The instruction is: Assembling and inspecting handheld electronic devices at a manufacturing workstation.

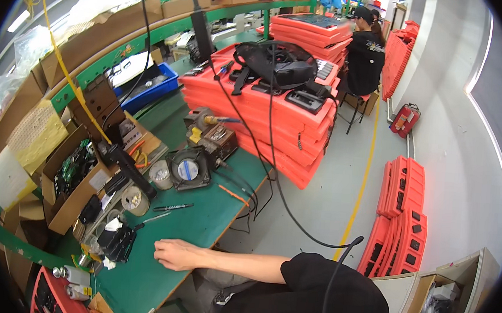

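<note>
My right hand (pixel 177 255) rests on the green tabletop (pixel 137 288), its fingers curled in a loose fist. Nothing sticks out of it, though the undersides of the fingers are hidden. My left hand is out of view. Left of the right hand stands a black, boxy object (pixel 117 241) with white material on it. Beyond the hand lie a black marker pen (pixel 173 207) and a thin grey tool (pixel 156 217). Farther off are a square black fan (pixel 187 169), a round tub (pixel 135 200) of small parts and a thin orange tool (pixel 234 195).
Red foam trays (pixel 254 116) are piled high past the bench, with a black bag (pixel 281 62) on top. More red trays (pixel 393 242) lean by the wall near a fire extinguisher (pixel 405 119). Black cables (pixel 293 215) hang across the view. A person (pixel 366 54) sits farther back.
</note>
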Action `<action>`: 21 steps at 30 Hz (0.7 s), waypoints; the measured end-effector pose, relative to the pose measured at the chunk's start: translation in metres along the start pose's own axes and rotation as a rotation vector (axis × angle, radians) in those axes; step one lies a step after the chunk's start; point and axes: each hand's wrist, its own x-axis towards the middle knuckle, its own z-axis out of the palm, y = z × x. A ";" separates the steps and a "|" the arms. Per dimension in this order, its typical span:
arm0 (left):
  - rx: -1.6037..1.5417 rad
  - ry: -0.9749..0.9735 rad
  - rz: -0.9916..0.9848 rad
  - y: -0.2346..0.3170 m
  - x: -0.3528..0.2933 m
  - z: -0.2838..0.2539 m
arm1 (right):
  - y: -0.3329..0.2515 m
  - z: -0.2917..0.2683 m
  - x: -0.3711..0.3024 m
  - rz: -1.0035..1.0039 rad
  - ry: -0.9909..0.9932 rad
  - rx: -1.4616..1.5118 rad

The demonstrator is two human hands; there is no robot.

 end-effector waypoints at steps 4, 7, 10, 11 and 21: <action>0.370 -0.021 -0.326 0.023 0.011 0.003 | 0.006 -0.002 -0.003 0.014 0.014 -0.017; 0.292 -0.055 -0.411 0.035 0.027 0.019 | 0.001 -0.002 -0.007 0.033 0.008 -0.013; 0.129 -0.043 -0.367 -0.028 0.024 0.018 | 0.003 -0.004 0.002 0.001 -0.003 0.000; 0.038 -0.042 -0.333 -0.022 0.040 0.025 | 0.004 -0.002 0.003 -0.011 0.010 -0.017; 0.516 -0.038 0.166 -0.102 0.047 0.016 | 0.008 0.002 0.013 0.041 -0.034 0.007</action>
